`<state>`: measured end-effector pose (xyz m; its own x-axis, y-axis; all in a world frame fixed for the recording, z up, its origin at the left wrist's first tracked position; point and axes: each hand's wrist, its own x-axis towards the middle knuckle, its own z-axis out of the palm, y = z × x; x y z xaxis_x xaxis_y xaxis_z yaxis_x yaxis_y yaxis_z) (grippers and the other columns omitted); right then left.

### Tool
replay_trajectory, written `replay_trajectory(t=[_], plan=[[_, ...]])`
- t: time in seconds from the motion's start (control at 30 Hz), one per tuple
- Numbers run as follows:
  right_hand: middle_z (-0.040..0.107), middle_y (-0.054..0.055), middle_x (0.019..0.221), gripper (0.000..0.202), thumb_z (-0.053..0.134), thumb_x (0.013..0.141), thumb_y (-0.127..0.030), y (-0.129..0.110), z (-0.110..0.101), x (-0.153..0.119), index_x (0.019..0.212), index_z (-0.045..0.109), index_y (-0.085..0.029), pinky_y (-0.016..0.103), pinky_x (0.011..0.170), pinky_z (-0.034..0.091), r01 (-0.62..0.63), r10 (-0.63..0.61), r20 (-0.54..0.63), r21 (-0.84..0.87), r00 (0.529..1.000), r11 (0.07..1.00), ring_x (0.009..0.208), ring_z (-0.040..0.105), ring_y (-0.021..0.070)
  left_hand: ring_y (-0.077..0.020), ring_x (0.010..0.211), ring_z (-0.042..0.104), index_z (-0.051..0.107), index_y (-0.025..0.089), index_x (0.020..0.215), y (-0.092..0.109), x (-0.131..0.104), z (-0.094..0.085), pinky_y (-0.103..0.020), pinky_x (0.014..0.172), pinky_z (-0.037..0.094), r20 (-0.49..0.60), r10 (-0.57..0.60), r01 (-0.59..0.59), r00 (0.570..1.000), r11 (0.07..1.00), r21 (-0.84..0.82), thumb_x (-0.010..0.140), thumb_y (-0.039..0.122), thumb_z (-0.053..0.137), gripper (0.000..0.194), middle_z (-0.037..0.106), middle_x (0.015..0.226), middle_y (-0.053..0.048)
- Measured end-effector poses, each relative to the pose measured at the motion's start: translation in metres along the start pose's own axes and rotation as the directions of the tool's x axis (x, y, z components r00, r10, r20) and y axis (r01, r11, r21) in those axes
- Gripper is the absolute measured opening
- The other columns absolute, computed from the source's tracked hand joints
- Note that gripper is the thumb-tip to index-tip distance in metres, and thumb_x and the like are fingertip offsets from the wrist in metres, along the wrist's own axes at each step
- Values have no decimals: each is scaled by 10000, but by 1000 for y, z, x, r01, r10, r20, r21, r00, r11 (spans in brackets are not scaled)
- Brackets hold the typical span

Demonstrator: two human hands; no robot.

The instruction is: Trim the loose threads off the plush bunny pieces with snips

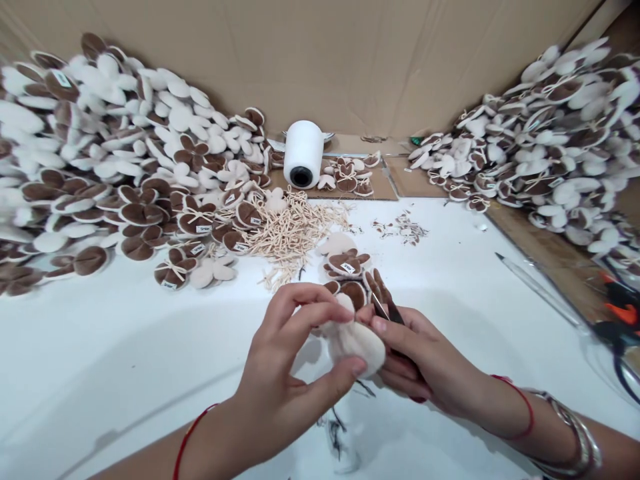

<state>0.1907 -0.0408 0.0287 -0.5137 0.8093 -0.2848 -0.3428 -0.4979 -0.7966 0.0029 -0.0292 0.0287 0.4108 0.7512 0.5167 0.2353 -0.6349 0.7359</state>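
Note:
My left hand [285, 373] pinches a cream plush piece [359, 345] between thumb and fingers, its pale back side towards me. Beside it, my right hand [425, 350] is closed around a dark metal tool with two narrow tips [391, 310], either snips or tweezers; fingers hide most of it. The right fingertips are close against the plush piece. Just beyond my hands lie brown plush pieces edged in cream, one bearing a small white label [349, 267]. Below the hands, dark thread bits [337, 427] stick to a whitish, partly hidden object.
Heaps of brown-and-cream plush pieces rise at left [110, 147] and right [565, 147]. Cream cord bows [290, 230] are piled mid-table, near a white thread cone [303, 153]. Dark scraps [403, 229] lie behind. Orange-and-black handled tools [623, 313] sit at the right edge; cardboard [350, 67] walls the back.

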Motion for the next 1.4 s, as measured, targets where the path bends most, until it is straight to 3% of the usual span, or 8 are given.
replay_trajectory(t=[0.23, 0.37, 0.47, 0.67, 0.77, 0.87, 1.17, 1.4], plan=[[360, -131, 449, 209, 671, 890, -362, 4, -2, -1, 944, 588, -178, 145, 341, 179, 69, -71, -24, -69, 997, 995, 352, 225, 26, -157, 1019, 597, 576, 137, 1171, -1, 3, -1, -248, 879, 494, -33, 52, -46, 998, 987, 152, 813, 143, 716, 385, 647, 1083, -69], [349, -94, 539, 195, 689, 869, -356, 2, -2, -3, 874, 647, -166, 170, 420, 272, 138, -156, -67, -223, 985, 965, 447, 308, 44, -155, 827, 625, 615, 122, 1039, -1, 1, 0, -249, 726, 510, 73, 63, -75, 995, 982, 173, 879, 176, 643, 172, 687, 911, -66], [373, -80, 568, 207, 709, 846, -359, 0, 0, -3, 861, 648, -161, 192, 476, 330, 147, -184, -88, -322, 979, 935, 505, 356, 66, -141, 674, 569, 615, 113, 899, 0, 0, 0, -240, 592, 465, 185, 48, -84, 982, 978, 190, 921, 153, 550, 79, 642, 755, -47], [339, -124, 486, 348, 783, 752, -393, -3, 2, -5, 748, 507, -181, 168, 379, 193, 88, -153, -221, -279, 963, 956, 410, 237, 38, -113, 521, 365, 444, 175, 615, -2, 1, -1, -247, 470, 310, 181, 83, -142, 980, 928, 343, 912, 154, 514, 306, 413, 564, 36], [333, -102, 436, 477, 519, 877, -597, -2, -3, -10, 738, 572, -144, 183, 364, 190, 52, -57, -23, -164, 998, 985, 374, 227, 49, -111, 523, 346, 410, 188, 613, -4, 0, -2, -245, 475, 293, 151, 94, -145, 984, 916, 375, 887, 147, 530, 302, 384, 555, 50], [320, -92, 420, 541, 320, 951, -561, 0, -7, -13, 743, 580, -135, 178, 344, 198, -129, 139, 154, -69, 978, 989, 342, 233, 56, -106, 512, 330, 370, 198, 606, -6, -1, -3, -243, 469, 276, 142, 85, -130, 986, 926, 354, 869, 134, 545, 322, 364, 542, 61], [339, -104, 439, 457, 470, 902, -604, -7, 5, -7, 702, 438, -195, 124, 278, 218, -415, 380, 327, 41, 865, 909, 294, 305, 39, -107, 489, 338, 348, 207, 589, -6, 3, -2, -243, 453, 249, 175, 67, -111, 982, 960, 257, 870, 132, 547, 352, 380, 527, 53], [329, -118, 429, 449, 516, 881, -592, -7, 4, -8, 693, 431, -194, 117, 256, 208, -439, 379, 345, 114, 859, 891, 265, 247, 23, -112, 498, 348, 366, 207, 614, -6, 2, -3, -246, 460, 258, 175, 91, -139, 980, 946, 291, 893, 144, 529, 329, 403, 535, 46]])
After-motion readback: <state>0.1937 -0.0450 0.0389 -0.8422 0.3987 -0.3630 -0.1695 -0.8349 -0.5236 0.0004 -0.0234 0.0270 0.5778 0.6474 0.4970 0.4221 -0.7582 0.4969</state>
